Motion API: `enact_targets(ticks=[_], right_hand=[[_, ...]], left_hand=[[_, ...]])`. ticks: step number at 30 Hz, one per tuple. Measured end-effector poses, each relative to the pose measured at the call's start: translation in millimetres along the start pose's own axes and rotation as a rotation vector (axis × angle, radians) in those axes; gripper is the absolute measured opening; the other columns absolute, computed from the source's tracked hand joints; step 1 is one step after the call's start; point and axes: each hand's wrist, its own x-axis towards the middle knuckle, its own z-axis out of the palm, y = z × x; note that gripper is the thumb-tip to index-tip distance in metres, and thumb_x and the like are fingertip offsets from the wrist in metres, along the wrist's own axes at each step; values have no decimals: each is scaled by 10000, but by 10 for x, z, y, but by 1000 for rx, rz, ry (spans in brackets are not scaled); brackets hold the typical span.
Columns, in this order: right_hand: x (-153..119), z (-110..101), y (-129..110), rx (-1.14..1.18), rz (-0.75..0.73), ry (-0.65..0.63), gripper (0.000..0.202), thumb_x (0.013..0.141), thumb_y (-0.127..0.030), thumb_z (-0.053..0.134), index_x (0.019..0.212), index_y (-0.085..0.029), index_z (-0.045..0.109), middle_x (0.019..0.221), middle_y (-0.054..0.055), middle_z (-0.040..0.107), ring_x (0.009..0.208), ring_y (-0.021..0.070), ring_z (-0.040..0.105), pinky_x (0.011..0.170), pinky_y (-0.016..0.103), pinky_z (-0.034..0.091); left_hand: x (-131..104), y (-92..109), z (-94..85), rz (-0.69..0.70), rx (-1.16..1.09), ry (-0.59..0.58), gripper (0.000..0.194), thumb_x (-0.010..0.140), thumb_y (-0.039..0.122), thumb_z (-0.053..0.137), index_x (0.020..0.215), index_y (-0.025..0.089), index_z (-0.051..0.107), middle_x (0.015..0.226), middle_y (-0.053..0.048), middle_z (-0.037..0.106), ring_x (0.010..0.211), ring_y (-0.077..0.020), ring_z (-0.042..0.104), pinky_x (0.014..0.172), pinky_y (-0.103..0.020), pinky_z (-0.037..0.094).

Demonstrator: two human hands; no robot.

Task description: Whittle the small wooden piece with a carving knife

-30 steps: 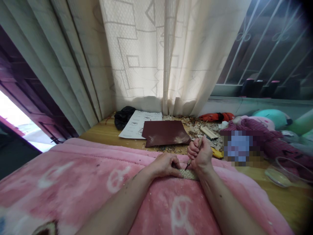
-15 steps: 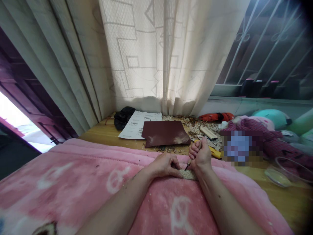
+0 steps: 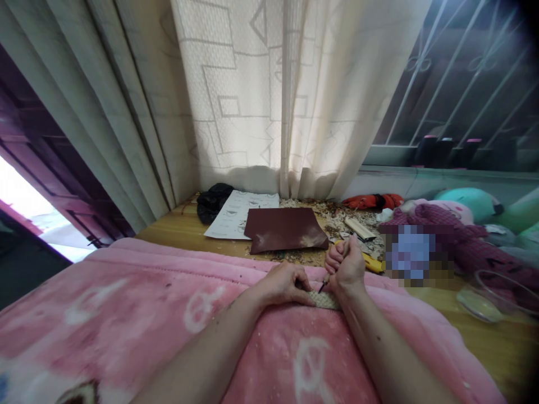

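Note:
A pale, flat strip with a criss-cross textured surface (image 3: 325, 301) lies on the pink blanket (image 3: 202, 314). My left hand (image 3: 285, 284) pinches its left end between thumb and fingers. My right hand (image 3: 348, 267) is wrapped around the handle of a small carving tool (image 3: 323, 285), thumb pointing up. The tool's dark, narrow tip slants down and meets the strip's upper surface, close to my left fingertips. Behind my right wrist, the strip's right end is partly hidden.
Beyond the blanket, a wooden table (image 3: 168, 231) bears a maroon sheet (image 3: 286, 229), white paper (image 3: 236, 216), a black bag (image 3: 214, 203) and scattered shavings. A yellow-handled tool (image 3: 373, 264), a pale block (image 3: 359, 229), a red bundle (image 3: 370, 201) and a clear tub (image 3: 480, 303) lie to the right.
Almost nothing differs. Both hands, the carving tool and the strip keep their places, with only a very slight shift of the whole view.

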Motion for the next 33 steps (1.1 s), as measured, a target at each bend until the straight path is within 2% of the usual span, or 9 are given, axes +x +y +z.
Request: enact_targets(ticks=[9, 20, 22, 29, 33], right_hand=[[27, 8, 19, 3, 53, -144, 444, 759, -539, 399, 499, -197, 290, 353, -87, 186, 280, 49, 92, 229, 148, 88], [26, 21, 26, -10, 186, -392, 413, 793, -492, 382, 519, -194, 299, 371, -89, 191, 301, 44, 76, 248, 133, 87], [21, 26, 36, -21, 177, -370, 418, 790, -505, 386, 525, -194, 294, 372, -92, 190, 302, 43, 76, 249, 133, 88], [-6, 49, 112, -118, 24, -131, 444, 753, -573, 405, 545, -197, 289, 366, -98, 211, 291, 40, 107, 255, 142, 87], [-27, 60, 163, -207, -135, 54, 444, 751, -567, 414, 545, -194, 291, 371, -94, 238, 286, 37, 153, 264, 146, 107]], left_hand=[[4, -12, -2, 4, 25, -17, 354, 583, 468, 670, 764, 164, 658, 734, 4, 607, 653, -103, 515, 547, -176, 319], [4, -10, 2, 9, 48, -28, 341, 597, 472, 659, 756, 170, 651, 744, 6, 609, 650, -104, 507, 554, -179, 319], [4, -5, 2, 6, 46, -24, 342, 596, 469, 661, 756, 168, 649, 744, 5, 609, 650, -104, 508, 553, -178, 321], [-7, 21, -15, 22, 55, -22, 333, 589, 451, 674, 764, 168, 649, 772, -1, 621, 677, -112, 525, 560, -177, 328], [-19, 35, -22, 18, 73, -21, 330, 584, 448, 679, 771, 177, 654, 767, 6, 620, 678, -109, 524, 555, -175, 322]])
